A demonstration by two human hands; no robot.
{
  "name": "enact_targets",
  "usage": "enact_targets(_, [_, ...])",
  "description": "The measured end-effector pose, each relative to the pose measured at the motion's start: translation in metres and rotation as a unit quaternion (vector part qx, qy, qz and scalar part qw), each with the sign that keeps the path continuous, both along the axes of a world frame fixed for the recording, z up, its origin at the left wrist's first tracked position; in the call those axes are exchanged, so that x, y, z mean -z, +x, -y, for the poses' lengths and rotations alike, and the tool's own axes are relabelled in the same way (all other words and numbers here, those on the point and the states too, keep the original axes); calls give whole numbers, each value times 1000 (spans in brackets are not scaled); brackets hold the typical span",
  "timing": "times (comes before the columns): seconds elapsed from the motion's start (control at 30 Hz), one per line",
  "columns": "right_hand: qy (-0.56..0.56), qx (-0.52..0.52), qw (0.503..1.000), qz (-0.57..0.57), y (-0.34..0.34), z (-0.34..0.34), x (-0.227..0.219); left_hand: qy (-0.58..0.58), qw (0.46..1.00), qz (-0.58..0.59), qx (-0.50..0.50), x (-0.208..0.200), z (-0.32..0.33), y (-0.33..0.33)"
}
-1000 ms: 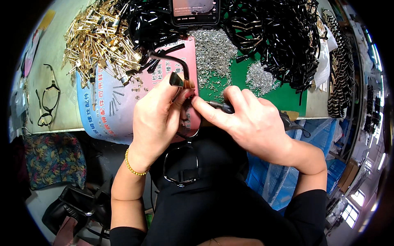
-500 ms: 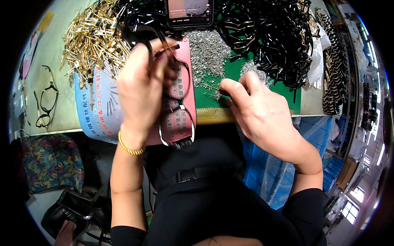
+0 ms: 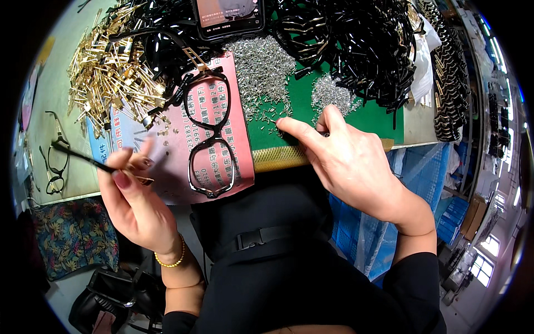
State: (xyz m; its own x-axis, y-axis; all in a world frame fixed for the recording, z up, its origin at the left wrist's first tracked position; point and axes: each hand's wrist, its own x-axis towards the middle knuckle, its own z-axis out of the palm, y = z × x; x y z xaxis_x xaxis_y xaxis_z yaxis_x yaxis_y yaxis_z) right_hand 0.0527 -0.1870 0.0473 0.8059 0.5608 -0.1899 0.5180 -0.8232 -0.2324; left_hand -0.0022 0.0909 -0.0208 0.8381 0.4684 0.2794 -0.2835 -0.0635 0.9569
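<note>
My left hand (image 3: 130,200), at the near left, pinches a black eyeglass temple (image 3: 83,156) with a gold-coloured end. On the pink part of the printed mat lies a black eyeglass frame (image 3: 214,135) with clear lenses, one temple (image 3: 192,53) reaching up from its far end. My right hand (image 3: 347,161) is over the green mat, its index fingertip at the near edge of a heap of small silver screws (image 3: 258,69). The other fingers of that hand are bent and its thumb is largely hidden, so anything it grips is out of sight.
Gold-coloured temple parts (image 3: 114,83) are heaped at the left, black temples (image 3: 356,50) at the far right. A phone (image 3: 229,16) stands at the back. A smaller screw heap (image 3: 332,94) is on the green mat (image 3: 384,119). Another pair of glasses (image 3: 58,153) lies far left.
My left hand has let go of the frame, which now lies on the mat, and has moved left and nearer holding a temple. My right hand's index finger now stretches to the screws; its thin metal tool no longer shows.
</note>
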Motion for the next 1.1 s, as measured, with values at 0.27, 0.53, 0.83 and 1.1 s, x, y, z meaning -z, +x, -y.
enact_targets(0.27, [-25,-17,999,27,0,-6,1,475,879,-50,-13,8,-19,-21])
enact_targets(0.53, [141,-40,986,-74,1,-1,-15,471,859,111,166,16,12,-39])
enact_targets(0.83, [104,-175,975,-87,13,-21,1,287,937,40,196,11,20,-5])
enact_targets(1.1, [139,-161,970,-120,19,-20,3,314,934,25,169,8,24,-1])
